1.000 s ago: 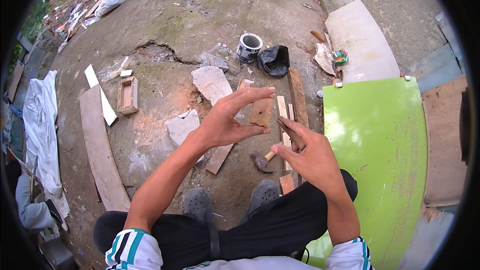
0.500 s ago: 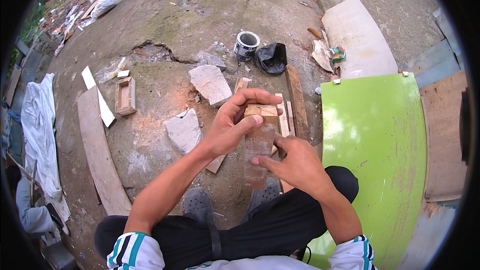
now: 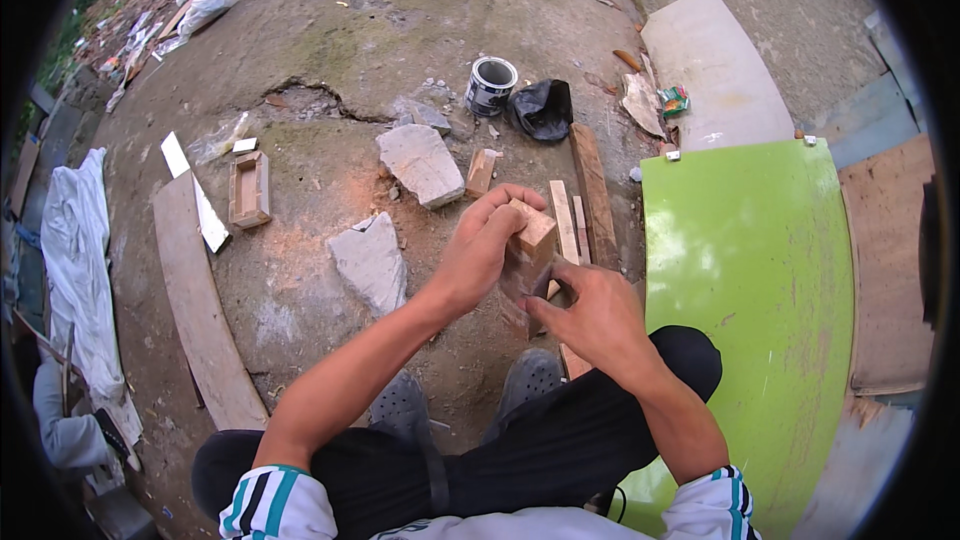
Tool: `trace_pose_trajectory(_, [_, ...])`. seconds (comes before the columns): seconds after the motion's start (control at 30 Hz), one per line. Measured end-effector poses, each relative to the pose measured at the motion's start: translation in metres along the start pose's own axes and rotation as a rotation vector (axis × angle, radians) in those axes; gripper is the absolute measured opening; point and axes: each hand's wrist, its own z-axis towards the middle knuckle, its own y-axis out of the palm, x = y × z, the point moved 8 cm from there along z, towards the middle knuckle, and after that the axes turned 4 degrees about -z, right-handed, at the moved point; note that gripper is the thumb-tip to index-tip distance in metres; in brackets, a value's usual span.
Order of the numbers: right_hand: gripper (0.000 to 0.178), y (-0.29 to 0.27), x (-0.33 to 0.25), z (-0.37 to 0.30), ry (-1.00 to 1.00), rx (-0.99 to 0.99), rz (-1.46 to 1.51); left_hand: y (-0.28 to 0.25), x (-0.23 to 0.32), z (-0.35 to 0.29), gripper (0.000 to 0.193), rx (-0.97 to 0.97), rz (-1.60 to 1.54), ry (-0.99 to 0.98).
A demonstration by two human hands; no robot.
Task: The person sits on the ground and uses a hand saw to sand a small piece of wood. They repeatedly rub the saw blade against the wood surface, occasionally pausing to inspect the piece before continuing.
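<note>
The small wooden block (image 3: 528, 240) is the thing to steer by: it sits above the person's knees, raised off the bare ground (image 3: 420, 30), with the left hand (image 3: 478, 252) wrapped over its top and near face, fingers curled tight around it. The right hand (image 3: 588, 312) comes in just below and to the right of the block, its fingers pinched narrow against the block's lower edge; something thin may be nipped there, but it is too hidden to tell. By the look of it, the work in hand is fitting or trimming this block while it is steadied in the air, and the next move would call for the left hand to hold the piece firm while the right works carefully at that lower edge, keeping fingertips clear. Just beyond the block lie narrow wooden strips (image 3: 563, 220) and a longer plank (image 3: 595, 195); farther off beyond it stand an open paint tin (image 3: 490, 86) and a black bag (image 3: 543, 108). To the block's left lie two flat stones (image 3: 372, 262), and well beyond them an open wooden box (image 3: 249, 189) beside a long board (image 3: 200, 310). To its right spreads a green panel (image 3: 750, 280).
</note>
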Motion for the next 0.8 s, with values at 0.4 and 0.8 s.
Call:
trace_pose_trajectory(0.4, [0.047, -0.002, 0.006, -0.002, 0.051, 0.0, -0.048, -0.011, -0.045, 0.012, 0.036, 0.206, -0.547, -0.344])
trace_pose_trajectory(0.8, [0.047, 0.003, 0.009, 0.003, 0.07, -0.024, 0.056, -0.04, -0.044, 0.025, 0.027, 0.307, -0.198, -0.205])
